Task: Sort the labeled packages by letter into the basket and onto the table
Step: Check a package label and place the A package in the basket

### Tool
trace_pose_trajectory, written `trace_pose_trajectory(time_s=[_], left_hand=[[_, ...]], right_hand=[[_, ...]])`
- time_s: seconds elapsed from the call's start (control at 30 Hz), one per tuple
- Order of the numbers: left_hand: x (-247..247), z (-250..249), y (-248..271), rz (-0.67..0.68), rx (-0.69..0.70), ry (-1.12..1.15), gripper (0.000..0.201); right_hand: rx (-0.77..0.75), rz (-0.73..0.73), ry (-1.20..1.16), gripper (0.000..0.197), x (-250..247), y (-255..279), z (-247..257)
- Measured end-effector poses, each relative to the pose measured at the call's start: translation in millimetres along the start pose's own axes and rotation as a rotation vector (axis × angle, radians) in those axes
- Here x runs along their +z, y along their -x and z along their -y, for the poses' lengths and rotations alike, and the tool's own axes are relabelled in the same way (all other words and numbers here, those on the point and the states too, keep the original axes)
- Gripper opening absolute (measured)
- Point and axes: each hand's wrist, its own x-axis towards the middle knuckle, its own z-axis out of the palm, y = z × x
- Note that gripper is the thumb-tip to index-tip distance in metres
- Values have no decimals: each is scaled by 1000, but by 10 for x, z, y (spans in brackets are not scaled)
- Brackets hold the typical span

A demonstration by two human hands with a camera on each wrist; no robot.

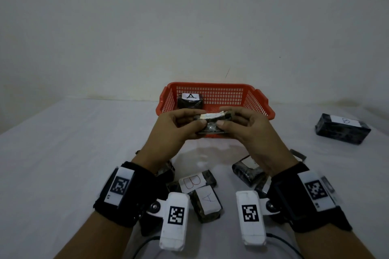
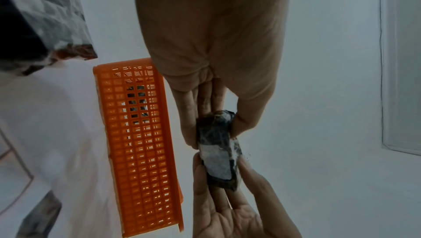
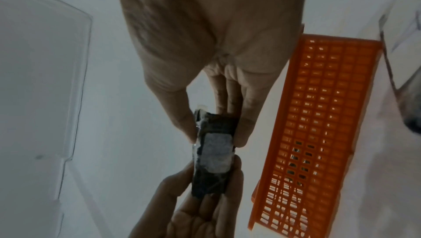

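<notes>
Pinching the package (image 1: 210,123) at both short ends, thumb on the near side and fingers behind. Left grip (image 1: 174,126) and right grip (image 1: 250,130) alike, each closed narrow on its own end. Held in the air just in front of the basket (image 1: 210,84), above the desk (image 1: 63,153), touching neither.

Probably light, being carried on fingertips alone. Judged fairly stiff inside, like a small block, under a soft crinkled wrap (image 2: 214,130) that looks glossy, so likely a little slippery. Best taken by the short ends or across the narrow sides, as now, keeping the pads off the label (image 1: 212,116) so that the letter can be read. Unlikely to be fragile, though the loose wrap sticking out at one end looks easy to tear.

Small and oblong, dark and mottled with pale glints, one white paper label on a broad face. Label tilted up and away in the head view and blurred in both wrist views, so no letter readable.

Elsewhere, for sorting by: an A package (image 1: 190,101) inside the basket at its far left, a B package (image 1: 343,130) on the desk well to the right, and a heap (image 1: 207,202) of unsorted ones by the wrists, with one A and one B showing.
</notes>
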Motion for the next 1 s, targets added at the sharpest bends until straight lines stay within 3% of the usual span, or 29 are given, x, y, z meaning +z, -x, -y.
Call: trace_pose_trajectory(time_s=[0.2,0.57,0.7,0.83,1.0], left_hand=[[-10,8,1,39,-18,27,28],[-32,13,1,-6,39,-53,33],[-58,21,0,-17,63,-75,39],[-51,3,20,33,110,-106,42],[-6,6,10,92,6,-51,31]], right_hand=[[-28,-40,78,27,-8,8,15],[-14,-35,76,41,-10,-6,-5],[56,38,-4,47,10,-13,-3],[98,46,-47,34,10,-18,2],[49,22,9,27,-27,-12,-18]])
